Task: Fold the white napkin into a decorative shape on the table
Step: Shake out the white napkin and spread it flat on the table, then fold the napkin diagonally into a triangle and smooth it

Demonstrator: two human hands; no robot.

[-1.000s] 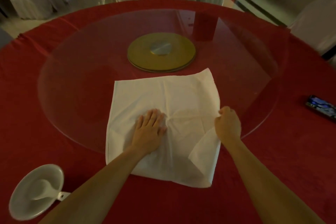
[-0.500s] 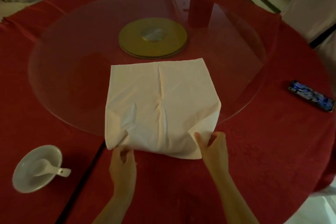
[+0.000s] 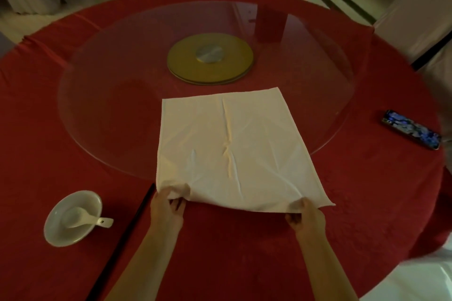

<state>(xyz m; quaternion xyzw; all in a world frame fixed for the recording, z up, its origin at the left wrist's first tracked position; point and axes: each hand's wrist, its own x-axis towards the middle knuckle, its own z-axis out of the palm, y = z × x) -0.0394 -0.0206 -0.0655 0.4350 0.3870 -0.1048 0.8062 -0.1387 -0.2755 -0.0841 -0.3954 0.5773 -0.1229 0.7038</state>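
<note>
The white napkin [image 3: 234, 149] lies spread as a creased square, its far half on the glass turntable [image 3: 117, 95] and its near edge over the red tablecloth [image 3: 244, 256]. My left hand [image 3: 166, 210] pinches the near left corner, which is bunched under my fingers. My right hand [image 3: 305, 217] pinches the near edge close to the right corner; that corner's tip sticks out to the right of my hand. The near edge is slightly lifted off the cloth.
A white bowl [image 3: 58, 230] with a white spoon [image 3: 97, 221] sits at the near left. A thin dark rod [image 3: 127, 234] lies beside my left forearm. A phone [image 3: 412, 129] rests at the right. A gold disc [image 3: 210, 58] marks the turntable's middle. Covered chairs ring the table.
My hands left the napkin's middle and right edge, came to its near edge, and took both near corners. The napkin now lies flatter and more spread than half a second ago.
</note>
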